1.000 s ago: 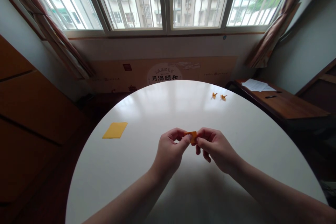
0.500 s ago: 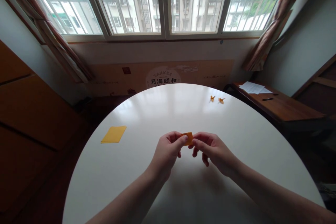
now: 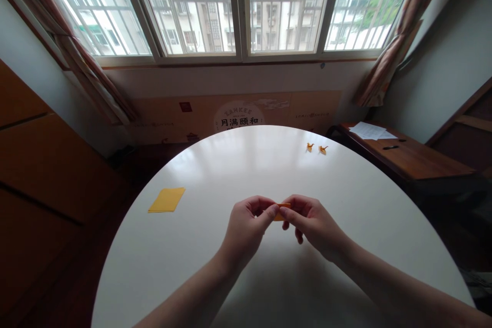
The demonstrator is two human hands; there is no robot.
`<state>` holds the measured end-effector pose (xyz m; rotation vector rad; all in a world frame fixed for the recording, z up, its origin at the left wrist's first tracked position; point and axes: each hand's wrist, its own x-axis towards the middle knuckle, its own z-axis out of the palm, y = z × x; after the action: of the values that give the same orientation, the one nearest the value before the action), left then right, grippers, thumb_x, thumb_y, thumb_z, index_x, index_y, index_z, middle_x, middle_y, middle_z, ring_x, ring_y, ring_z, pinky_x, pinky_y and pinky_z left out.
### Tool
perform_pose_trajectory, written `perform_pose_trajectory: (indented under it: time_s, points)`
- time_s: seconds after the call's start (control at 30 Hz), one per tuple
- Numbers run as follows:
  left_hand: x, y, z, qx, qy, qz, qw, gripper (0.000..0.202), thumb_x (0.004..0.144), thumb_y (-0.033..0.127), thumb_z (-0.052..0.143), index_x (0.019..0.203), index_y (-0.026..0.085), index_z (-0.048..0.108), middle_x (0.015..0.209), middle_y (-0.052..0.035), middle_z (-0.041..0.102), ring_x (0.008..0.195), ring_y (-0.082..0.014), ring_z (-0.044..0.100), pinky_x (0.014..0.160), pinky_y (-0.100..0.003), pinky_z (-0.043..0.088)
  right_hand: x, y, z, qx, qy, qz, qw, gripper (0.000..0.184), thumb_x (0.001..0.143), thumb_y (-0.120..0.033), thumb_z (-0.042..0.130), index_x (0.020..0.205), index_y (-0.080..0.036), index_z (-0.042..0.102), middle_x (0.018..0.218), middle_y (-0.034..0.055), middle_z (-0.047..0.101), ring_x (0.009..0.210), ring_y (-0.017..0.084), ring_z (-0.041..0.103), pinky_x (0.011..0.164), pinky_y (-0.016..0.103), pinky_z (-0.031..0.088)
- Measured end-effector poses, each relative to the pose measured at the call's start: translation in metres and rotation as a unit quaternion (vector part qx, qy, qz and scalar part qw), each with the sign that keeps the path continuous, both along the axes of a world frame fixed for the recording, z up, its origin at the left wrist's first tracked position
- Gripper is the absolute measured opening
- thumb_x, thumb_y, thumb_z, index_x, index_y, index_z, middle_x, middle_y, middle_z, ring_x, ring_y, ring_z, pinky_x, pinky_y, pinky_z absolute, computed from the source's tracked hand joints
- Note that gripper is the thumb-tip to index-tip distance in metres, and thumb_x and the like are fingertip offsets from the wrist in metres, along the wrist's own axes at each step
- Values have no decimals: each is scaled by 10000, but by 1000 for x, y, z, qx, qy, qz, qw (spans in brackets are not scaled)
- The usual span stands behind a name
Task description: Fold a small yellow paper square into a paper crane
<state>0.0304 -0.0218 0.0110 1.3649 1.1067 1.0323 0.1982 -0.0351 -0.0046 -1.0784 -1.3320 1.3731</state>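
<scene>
At far left, a brown cabinet (image 3: 34, 164), then a gathered curtain (image 3: 86, 72) beside the barred window (image 3: 240, 20). Below that window, a printed board (image 3: 284, 105) behind the far edge of the round white worktop (image 3: 180, 256). On the worktop's left part, a thin pile of yellow paper (image 3: 166, 200), lying flat, well apart from both hands, with side edges slanting away to the right.

Next, near the middle and above the worktop, the left hand (image 3: 246, 225), with fingers (image 3: 269, 213) drawn narrow, thumb on the near side, pinching the left part of a small folded orange paper (image 3: 278, 218). Held up between the two hands, partly covered by both thumbs. Upper edge running left to right, almost level; lower part just below the thumbtips, toward the near side. Long axis, as far as visible, crosswise to the view; full outline hidden by the fingers, exact shape impossible to tell.

Just beside, the right hand (image 3: 319, 223), thumb pressed on the same paper in a narrow pinch, lower fingers loosely bent and hanging beneath.

Farther right, toward the far edge, two small orange paper birds (image 3: 309, 147), near each other but apart. Beyond the worktop, a brown side table (image 3: 430, 161) bearing white sheets (image 3: 372, 130).
</scene>
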Motion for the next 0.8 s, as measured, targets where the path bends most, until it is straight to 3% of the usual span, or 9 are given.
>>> perform_pose_trajectory:
  time_s: [0.2,0.3,0.57,0.8]
  points:
    - [0,3,0,-76,-63,-32,995,302,811,411,692,721,123,712,590,-5,547,542,-99,441,458,-197,373,5,-1,2,-7,5,14,1000,330,853,-471,721,917,-147,737,759,59,674,655,156,615,386,168,421]
    - [-1,5,1,-116,-96,-53,987,302,780,420,734,713,127,703,618,-5,543,568,-99,450,455,-182,378,6,-2,3,-16,9,18,1000,330,848,-474,729,922,-153,747,771,63,682,651,154,614,385,166,421]
    - [-2,3,5,-51,-63,-48,996,282,749,366,787,855,106,762,696,-64,679,558,-113,508,446,-202,409,8,-1,3,-35,29,15,999,317,824,-471,763,873,-158,753,745,54,675,616,137,599,381,156,403]
    - [-2,3,4,-92,-95,-36,991,272,757,385,783,779,119,733,665,-38,630,577,-107,488,438,-181,402,8,-2,2,-34,26,26,999,324,830,-476,752,870,-155,741,761,55,675,633,144,608,394,164,408]
